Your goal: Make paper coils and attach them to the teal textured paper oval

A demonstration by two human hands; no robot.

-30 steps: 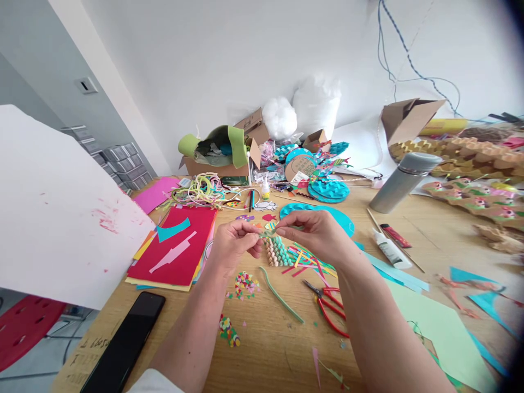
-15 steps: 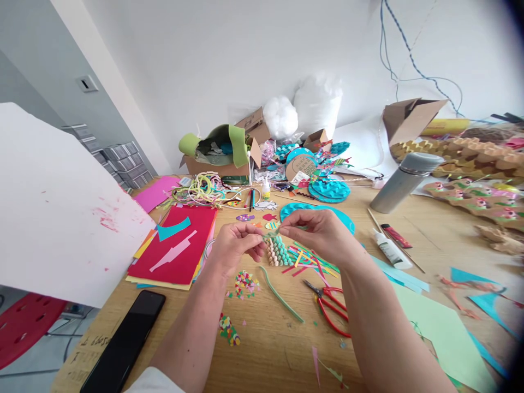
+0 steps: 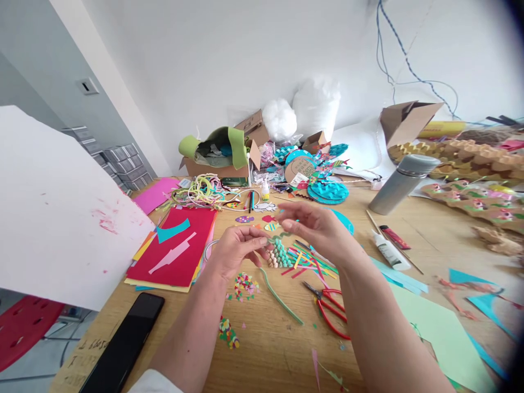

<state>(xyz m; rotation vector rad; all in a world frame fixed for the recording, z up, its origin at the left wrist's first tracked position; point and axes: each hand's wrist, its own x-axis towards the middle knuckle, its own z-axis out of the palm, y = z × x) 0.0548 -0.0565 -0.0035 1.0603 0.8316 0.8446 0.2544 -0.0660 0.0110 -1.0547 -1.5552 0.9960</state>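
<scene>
Pale wood runs under everything: the worktop (image 3: 434, 229) is littered from its far edge to the near one. A big white board (image 3: 61, 213) overhangs its left edge, and beside that lies a stack of red and yellow paper sheets (image 3: 176, 248). A light green sheet (image 3: 440, 327) covers the near right corner, a grey flask (image 3: 399, 183) lies tipped toward the far right, and a black phone (image 3: 123, 346) sits at the near left edge.

My two hands meet over the middle of the worktop. Under them lies a small scalloped paper piece (image 3: 278, 255), rows of teal and tan loops, flat on the wood; I judge it partly built, with loose coloured strips (image 3: 307, 259) just beside it not yet used. A green pipe cleaner (image 3: 280, 295) curves toward me from it, red-handled pliers (image 3: 329, 308) lie near my right forearm, and confetti scraps (image 3: 244, 284) lie by my left wrist.

My left hand (image 3: 237, 251) has its grip pinched shut, fingertips touching the left edge of the scalloped piece; whether it actually holds something I cannot tell. My right hand (image 3: 317, 226) hovers above, its grip loosened and fingers spread, and a thin teal sliver (image 3: 289, 221) seems to sit at its fingertips, too small to be sure of.
</scene>
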